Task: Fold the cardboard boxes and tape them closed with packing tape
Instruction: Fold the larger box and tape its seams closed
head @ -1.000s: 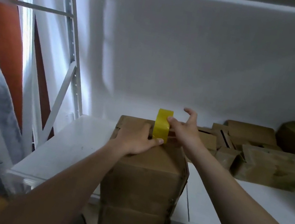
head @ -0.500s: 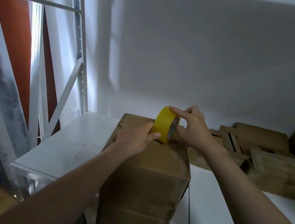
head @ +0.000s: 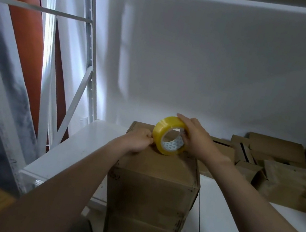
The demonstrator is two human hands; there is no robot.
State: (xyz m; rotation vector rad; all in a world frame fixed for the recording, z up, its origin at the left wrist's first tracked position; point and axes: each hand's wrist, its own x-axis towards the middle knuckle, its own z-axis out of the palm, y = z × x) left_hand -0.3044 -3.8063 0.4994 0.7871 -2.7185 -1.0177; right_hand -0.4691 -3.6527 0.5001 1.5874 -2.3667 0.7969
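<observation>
My right grip [head: 195, 137] is wrapped round the yellow tape roll [head: 163, 130], which stands on its edge on top of the brown box [head: 151, 187]. My left grip [head: 139, 140] is curled and pinches the roll's left side; I cannot tell if it has the loose end. I think I should find that end, pull it straight and press it down along the middle. The box stands at the front edge of a white shelf [head: 80, 150]. More boxes [head: 290, 181] lie to the right, under a white wall [head: 198, 62].

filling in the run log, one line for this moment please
left hand: pinches tape roll edge | right hand: grips tape roll, upright on box top
</observation>
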